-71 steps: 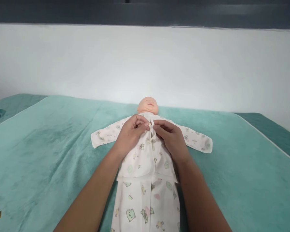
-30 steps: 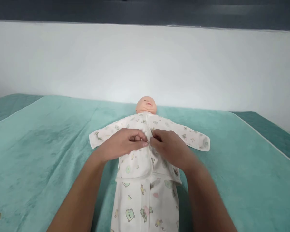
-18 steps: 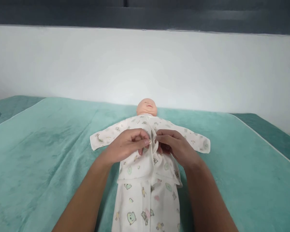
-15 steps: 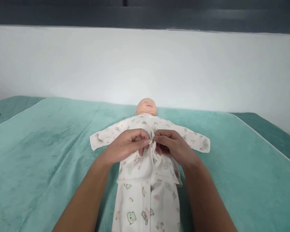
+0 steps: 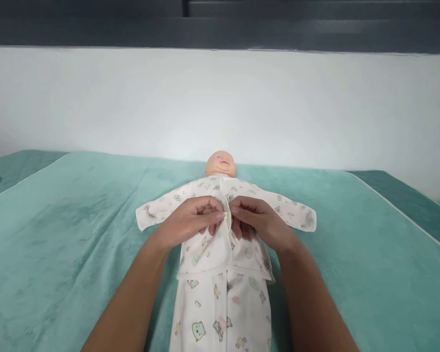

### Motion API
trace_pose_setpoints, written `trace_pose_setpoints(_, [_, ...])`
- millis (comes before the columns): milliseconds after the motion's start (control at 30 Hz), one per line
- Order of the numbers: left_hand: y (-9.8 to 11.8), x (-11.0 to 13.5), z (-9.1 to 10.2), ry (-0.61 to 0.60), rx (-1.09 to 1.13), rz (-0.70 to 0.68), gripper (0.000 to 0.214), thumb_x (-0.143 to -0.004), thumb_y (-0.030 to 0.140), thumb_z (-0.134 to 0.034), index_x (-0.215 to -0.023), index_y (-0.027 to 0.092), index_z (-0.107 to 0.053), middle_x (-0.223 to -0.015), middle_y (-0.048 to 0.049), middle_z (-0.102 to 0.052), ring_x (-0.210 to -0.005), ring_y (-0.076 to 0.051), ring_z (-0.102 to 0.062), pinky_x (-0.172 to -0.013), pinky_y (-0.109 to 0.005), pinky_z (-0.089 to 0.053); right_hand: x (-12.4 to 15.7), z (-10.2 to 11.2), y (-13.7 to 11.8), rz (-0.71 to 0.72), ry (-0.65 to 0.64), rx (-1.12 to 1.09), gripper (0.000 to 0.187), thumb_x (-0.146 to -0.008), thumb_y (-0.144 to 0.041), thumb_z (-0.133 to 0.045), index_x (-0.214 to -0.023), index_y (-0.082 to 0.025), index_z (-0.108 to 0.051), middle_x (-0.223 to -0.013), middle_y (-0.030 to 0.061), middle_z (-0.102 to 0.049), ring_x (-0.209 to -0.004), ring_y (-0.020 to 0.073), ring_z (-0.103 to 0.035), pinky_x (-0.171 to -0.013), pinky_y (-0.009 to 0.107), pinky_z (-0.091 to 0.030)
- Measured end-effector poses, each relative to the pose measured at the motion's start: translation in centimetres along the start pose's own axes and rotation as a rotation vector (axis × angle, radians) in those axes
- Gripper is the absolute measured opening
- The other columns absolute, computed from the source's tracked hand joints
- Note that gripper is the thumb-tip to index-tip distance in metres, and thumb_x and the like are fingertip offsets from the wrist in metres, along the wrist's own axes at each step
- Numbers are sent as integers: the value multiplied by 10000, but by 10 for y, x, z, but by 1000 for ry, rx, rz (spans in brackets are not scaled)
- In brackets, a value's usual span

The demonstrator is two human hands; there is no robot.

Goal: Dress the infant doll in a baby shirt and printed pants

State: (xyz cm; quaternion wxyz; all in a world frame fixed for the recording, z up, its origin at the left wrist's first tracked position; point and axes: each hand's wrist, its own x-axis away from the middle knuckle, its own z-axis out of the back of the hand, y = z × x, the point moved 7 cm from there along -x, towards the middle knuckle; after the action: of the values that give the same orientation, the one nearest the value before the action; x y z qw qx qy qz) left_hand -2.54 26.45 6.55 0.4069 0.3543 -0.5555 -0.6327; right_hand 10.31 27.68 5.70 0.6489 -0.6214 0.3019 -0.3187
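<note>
Shirt [image 5: 205, 249] flaps meet between the two hands: left hand [image 5: 188, 221] and right hand [image 5: 262, 222] each pinch an edge, fingertips touching at a small pale fastener [image 5: 226, 215], its kind too small to tell. Holding both edges taut and lined up should help, I judge. Under the hands lies the doll [image 5: 221, 164], trousers [image 5: 220, 313] below the wrists, a green towel [image 5: 77, 220] all around

Both forearms reach forward and converge. The left grip [image 5: 188, 222] and right grip [image 5: 262, 221] meet knuckles up, each with thumb and forefinger pinched together, other fingers curled under, tips nearly touching.
</note>
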Motion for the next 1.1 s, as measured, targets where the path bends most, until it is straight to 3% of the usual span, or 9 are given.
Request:
trace_pose_setpoints(233, [-5,-1,4,31,2,22,188,-818,349,-667,-783,175,-603,-594,34,-526,-548,-81,-467,-519,-202,-351,1,-1,0,-53,19,84,183,-833,-345,-656,-880,-197,-560,-550,-55,-546,-464,72,-427,-443,205,-314])
trace_pose_setpoints(500, [1,4,5,27,-89,73,214,-802,398,-667,-810,187,-633,-610,36,-498,-575,-97,-481,-545,-220,-376,0,-4,-3,-33,56,115,259,-756,-338,-735,-866,-206,-541,-548,-79,-478,-482,70,-422,-449,202,-295])
trace_pose_setpoints(833, [-5,1,3,59,-167,77,104,-838,241,-541,-785,190,-615,-558,56,-448,-531,-77,-420,-498,-195,-325,1,-7,-4,-13,1,36,137,-853,-268,-622,-884,-218,-498,-580,-88,-437,-501,66,-422,-463,202,-283])
trace_pose_setpoints(1100, [-7,1,3,32,-120,57,112,-854,277,-584,-792,185,-571,-557,60,-462,-538,-73,-439,-513,-189,-342,0,-7,-1,31,-43,-37,151,-885,-317,-617,-933,-215,-517,-572,-70,-510,-497,74,-454,-451,194,-282])
